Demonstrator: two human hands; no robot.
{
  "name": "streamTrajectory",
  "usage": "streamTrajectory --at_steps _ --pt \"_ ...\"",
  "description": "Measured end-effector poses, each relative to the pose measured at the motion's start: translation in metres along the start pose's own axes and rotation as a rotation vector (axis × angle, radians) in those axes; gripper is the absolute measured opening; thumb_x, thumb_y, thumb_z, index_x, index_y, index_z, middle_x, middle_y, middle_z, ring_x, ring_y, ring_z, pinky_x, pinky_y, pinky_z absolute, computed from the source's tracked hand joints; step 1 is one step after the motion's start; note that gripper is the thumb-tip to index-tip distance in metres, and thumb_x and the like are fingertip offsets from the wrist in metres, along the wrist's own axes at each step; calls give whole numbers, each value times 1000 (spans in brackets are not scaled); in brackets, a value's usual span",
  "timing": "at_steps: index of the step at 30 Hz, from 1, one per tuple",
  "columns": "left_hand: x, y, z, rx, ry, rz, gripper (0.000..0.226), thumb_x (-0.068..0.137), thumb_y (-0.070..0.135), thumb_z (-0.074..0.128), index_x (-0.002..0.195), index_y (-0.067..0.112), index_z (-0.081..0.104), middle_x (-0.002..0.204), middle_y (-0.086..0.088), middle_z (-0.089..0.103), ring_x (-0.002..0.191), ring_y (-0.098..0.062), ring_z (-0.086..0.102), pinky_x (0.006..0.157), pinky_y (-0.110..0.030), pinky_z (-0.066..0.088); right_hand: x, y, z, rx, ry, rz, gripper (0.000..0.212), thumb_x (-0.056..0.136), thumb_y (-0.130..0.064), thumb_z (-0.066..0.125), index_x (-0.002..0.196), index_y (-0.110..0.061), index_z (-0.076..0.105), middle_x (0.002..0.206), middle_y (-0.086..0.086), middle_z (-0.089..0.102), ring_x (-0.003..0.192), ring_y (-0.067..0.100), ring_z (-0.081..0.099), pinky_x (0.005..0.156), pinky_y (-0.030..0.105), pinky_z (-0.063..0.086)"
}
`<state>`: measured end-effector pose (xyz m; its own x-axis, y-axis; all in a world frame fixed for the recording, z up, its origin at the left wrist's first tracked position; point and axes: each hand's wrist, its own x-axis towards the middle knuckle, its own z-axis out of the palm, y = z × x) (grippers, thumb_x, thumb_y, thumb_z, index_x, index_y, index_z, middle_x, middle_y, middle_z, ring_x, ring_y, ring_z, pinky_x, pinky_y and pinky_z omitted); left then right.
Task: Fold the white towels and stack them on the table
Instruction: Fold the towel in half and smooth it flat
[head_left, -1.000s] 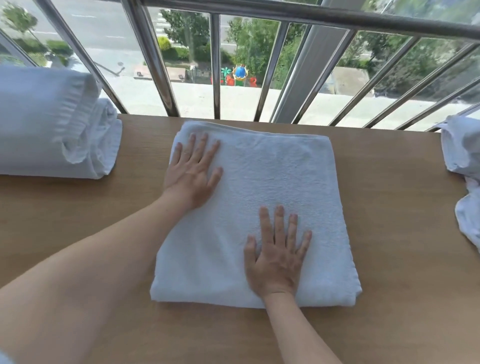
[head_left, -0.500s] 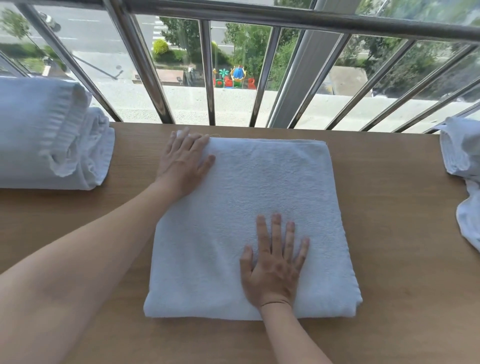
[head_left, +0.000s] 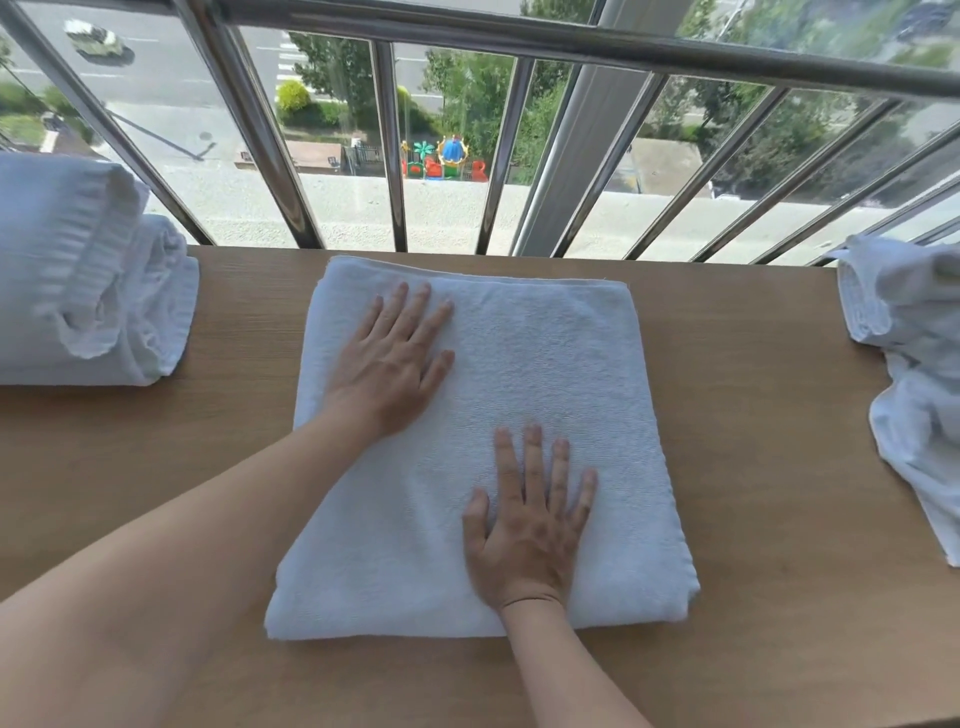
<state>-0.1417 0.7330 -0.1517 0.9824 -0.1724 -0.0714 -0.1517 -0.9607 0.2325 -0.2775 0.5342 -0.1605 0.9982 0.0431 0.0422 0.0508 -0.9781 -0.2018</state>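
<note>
A folded white towel (head_left: 545, 364) lies flat in the middle of the wooden table (head_left: 769, 467). My left hand (head_left: 395, 364) presses flat on the towel's far left part, fingers straight and spread. My right hand (head_left: 530, 525) lies flat on its near middle, fingers straight. A stack of folded white towels (head_left: 78, 280) sits at the table's left end. Crumpled white towels (head_left: 914, 364) lie at the right end, partly cut off by the frame.
A steel railing (head_left: 488, 156) with slanted bars runs along the table's far edge, with a street and trees far below. Bare wood shows between the middle towel and both side piles, and along the near edge.
My left hand slid from the towel's far left corner back down and a little right. My right hand stayed pressed on the near middle.
</note>
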Motion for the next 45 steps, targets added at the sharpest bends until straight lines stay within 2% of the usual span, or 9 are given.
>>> streamTrajectory --at_steps 9,13,16,18,21,25,31,38,45 --pt "-88 46 17 1 -25 -293 71 96 60 5 159 32 -10 167 2 -17 153 -25 -21 121 -48 -18 1 -7 -14 37 -100 42 61 98 -45 31 157 -31 30 166 0 20 154 29 12 121 60 6" --pt "-116 64 23 -34 -30 -399 73 95 60 5 158 30 -17 166 -4 -23 150 -23 -29 123 -44 -13 20 11 -28 154 -42 36 49 97 -38 46 144 -26 51 147 3 50 134 29 45 107 48 28" --pt "-118 77 23 -31 -42 -408 76 94 62 5 158 26 -18 166 -5 -23 149 -23 -31 123 -42 -15 66 51 -42 267 49 303 45 93 -26 59 137 -14 56 138 10 51 123 34 46 97 46 31" --pt "-118 82 21 -31 -58 -393 80 93 64 4 158 23 -16 165 -7 -23 150 -24 -30 122 -42 -16 98 73 -51 310 -14 489 48 94 -29 56 139 -12 51 140 12 49 127 37 43 101 48 31" --pt "-114 91 20 -35 -54 -380 82 92 65 5 159 20 -12 166 -7 -19 152 -24 -23 123 -41 -14 139 99 -59 438 -117 591 45 95 -32 53 136 -12 54 128 12 55 125 36 47 103 46 35" --pt "-111 92 17 -78 -6 -394 81 93 62 10 160 20 -1 167 -4 -10 154 -22 -17 124 -39 -10 163 110 -63 597 -71 537 19 92 -25 58 103 -10 62 106 6 59 99 28 58 83 35 43" --pt "-99 85 18 -91 72 -482 72 96 57 14 161 26 14 168 -3 -2 155 -20 -10 125 -39 -6 165 117 -58 495 42 371 13 93 -17 60 85 -7 55 94 5 55 80 23 49 65 30 26" --pt "-98 73 21 -81 90 -620 71 95 61 11 160 36 0 167 4 -14 153 -14 -17 124 -34 -11 179 128 -57 616 -57 451 13 100 -19 51 91 -11 48 77 -1 54 85 33 55 68 35 35" --pt "-100 68 23 -61 87 -695 82 91 64 8 160 23 -9 166 5 -17 152 -8 -18 122 -28 -14 181 121 -50 620 -57 575 14 103 -22 46 92 -14 44 79 2 55 85 36 57 77 47 49"
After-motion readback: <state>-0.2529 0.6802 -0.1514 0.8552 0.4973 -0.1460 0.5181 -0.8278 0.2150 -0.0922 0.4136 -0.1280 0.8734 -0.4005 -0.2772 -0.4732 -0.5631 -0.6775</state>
